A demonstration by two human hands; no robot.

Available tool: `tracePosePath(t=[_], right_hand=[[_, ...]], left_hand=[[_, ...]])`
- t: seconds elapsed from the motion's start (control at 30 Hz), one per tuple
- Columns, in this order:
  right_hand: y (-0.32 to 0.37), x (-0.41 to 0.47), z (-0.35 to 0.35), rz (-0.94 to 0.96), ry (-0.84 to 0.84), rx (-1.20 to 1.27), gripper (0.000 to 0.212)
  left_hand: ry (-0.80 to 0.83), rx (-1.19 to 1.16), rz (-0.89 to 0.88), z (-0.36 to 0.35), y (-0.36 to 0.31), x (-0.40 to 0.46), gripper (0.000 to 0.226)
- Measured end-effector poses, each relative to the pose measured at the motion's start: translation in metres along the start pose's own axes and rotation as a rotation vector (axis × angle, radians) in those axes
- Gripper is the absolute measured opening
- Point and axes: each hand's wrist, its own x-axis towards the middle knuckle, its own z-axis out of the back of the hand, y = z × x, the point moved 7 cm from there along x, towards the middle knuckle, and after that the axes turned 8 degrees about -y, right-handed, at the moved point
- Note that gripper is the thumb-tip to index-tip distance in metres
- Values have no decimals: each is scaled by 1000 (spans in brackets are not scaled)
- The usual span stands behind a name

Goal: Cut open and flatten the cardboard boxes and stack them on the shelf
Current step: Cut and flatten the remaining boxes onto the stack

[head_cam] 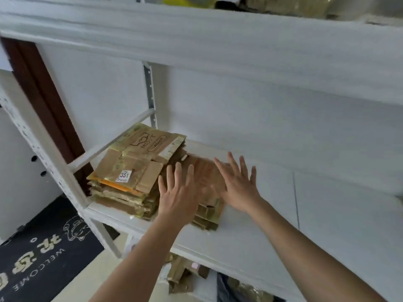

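A stack of flattened brown cardboard boxes point(130, 171) lies on the left end of the white shelf point(261, 236); its top pieces carry a printed logo and a "351" label. Beside it on the right lies a lower pile of flattened cardboard point(205, 177). My left hand point(177, 194) is spread with straight fingers over this lower pile, between the two stacks. Fingers fanned and straight, my right hand point(237, 182) sits over the same pile's right edge. Neither hand holds anything. Whether the palms touch the cardboard I cannot tell.
The shelf board above point(218, 40) hangs close over the hands, with a yellow object and bags on top. A white upright post point(43, 149) stands at left. More cardboard point(183, 277) lies on the level below. A black welcome mat point(39, 253) covers the floor at left.
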Motion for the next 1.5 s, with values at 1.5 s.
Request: tracePosePath(t=[1.5], right_hand=[[-499,-319,137,-406,-604,877,22]], left_hand=[[165,-226,57,-120,-477,-162,72]])
